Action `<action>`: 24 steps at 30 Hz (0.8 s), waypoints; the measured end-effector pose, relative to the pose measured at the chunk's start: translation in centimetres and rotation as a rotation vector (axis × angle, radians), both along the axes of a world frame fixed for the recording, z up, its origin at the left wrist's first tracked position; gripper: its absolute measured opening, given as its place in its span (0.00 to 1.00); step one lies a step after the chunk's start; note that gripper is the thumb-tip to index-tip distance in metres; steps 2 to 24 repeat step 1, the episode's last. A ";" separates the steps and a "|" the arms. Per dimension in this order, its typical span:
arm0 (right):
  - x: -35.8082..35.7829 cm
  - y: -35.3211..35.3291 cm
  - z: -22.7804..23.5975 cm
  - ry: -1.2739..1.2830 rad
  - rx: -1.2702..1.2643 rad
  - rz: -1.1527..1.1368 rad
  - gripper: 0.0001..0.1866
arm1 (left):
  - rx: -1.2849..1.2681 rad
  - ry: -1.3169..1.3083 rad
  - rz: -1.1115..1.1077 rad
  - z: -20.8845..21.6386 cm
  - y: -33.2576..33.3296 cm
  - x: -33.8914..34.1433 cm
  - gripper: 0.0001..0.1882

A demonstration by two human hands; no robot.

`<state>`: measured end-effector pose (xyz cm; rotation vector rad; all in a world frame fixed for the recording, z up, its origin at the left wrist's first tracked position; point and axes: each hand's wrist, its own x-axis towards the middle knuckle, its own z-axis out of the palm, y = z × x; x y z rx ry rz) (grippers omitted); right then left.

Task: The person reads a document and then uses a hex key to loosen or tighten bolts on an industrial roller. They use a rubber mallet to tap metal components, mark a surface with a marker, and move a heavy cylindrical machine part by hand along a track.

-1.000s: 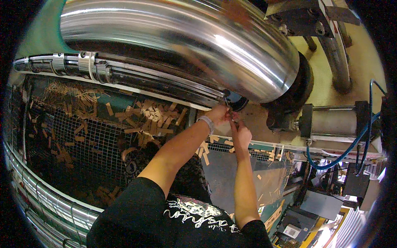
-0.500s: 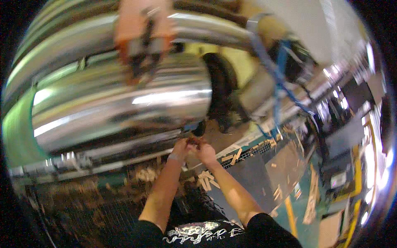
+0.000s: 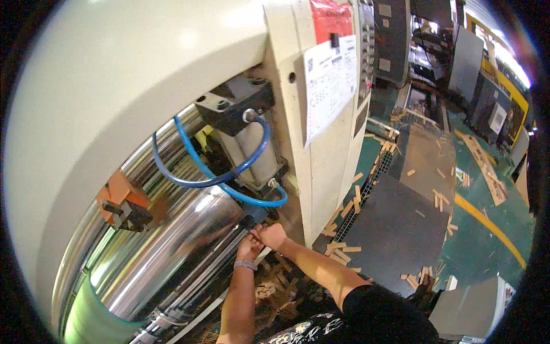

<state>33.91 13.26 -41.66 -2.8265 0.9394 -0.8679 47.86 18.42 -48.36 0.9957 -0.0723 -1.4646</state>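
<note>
My left hand (image 3: 248, 248), with a band on its wrist, and my right hand (image 3: 273, 235) meet at the right end of a big shiny metal roller (image 3: 172, 241). The fingers of both are closed and drawn together. What they grip, if anything, is too small and hidden to make out. Just above my fingers a small dark fitting (image 3: 247, 222) sticks out by the roller's end. Blue air hoses (image 3: 240, 199) loop above, joined to a grey cylinder with a black block (image 3: 238, 100) on top.
Left of the hoses an orange block (image 3: 121, 198) hangs over the roller; green material (image 3: 97, 315) wraps its near end. A cream machine cabinet (image 3: 292, 114) with a clipped paper sheet (image 3: 330, 86) rises on the right. Wood strips (image 3: 338, 249) litter the floor; a grey box (image 3: 470, 307) stands lower right.
The view has swung right and sharpened, bringing the cabinet and paper sheet into sight. My hands stay together by the roller's end.
</note>
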 end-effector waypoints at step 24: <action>0.6 0.6 -0.4 -0.012 0.077 -0.102 0.16 | 0.043 -0.074 -0.082 0.3 0.1 0.9 0.10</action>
